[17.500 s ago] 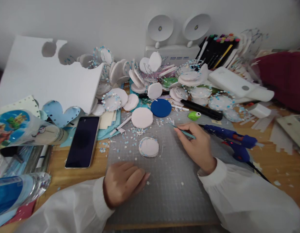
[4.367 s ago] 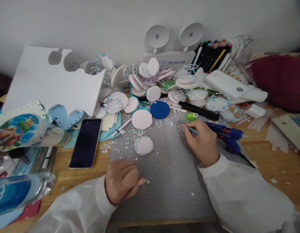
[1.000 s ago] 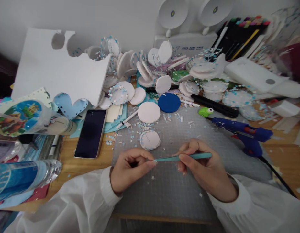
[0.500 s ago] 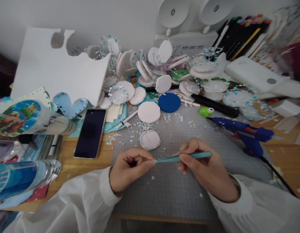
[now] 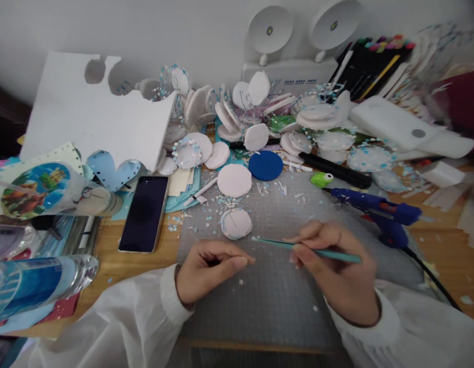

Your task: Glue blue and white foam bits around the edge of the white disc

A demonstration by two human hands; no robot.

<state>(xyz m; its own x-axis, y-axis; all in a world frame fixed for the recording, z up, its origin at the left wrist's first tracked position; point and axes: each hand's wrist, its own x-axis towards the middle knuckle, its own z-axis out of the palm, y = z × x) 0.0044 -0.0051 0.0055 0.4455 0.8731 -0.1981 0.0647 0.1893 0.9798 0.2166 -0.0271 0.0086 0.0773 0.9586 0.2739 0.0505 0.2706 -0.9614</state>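
Teal tweezers [image 5: 340, 254] are held in my right hand [image 5: 336, 271], pinched between thumb and fingers, their tips pointing left. A tiny pale piece seems to sit at the tips, too small to name. My left hand [image 5: 211, 268] is closed in a pinch just left of and below the tips, apart from them; what its fingertips hold, if anything, I cannot make out. Beyond the hands lies a white foam disc [image 5: 237, 225] with thin wire and small bits around its edge. Both hands are over the grey cutting mat [image 5: 267, 312], where a small star-shaped piece [image 5: 242, 282] lies.
A larger white disc [image 5: 234, 180] and a blue disc [image 5: 265, 165] lie farther back, before a heap of decorated discs. Left are a phone [image 5: 143, 214], a plastic cup [image 5: 94, 197] and a bottle [image 5: 25, 283]. Right is a blue glue gun [image 5: 378, 204] with a cord.
My right hand has drawn the tweezers away to the right, so their tips have left my left fingertips. My left hand stays pinched in nearly the same place. The view has shifted slightly.
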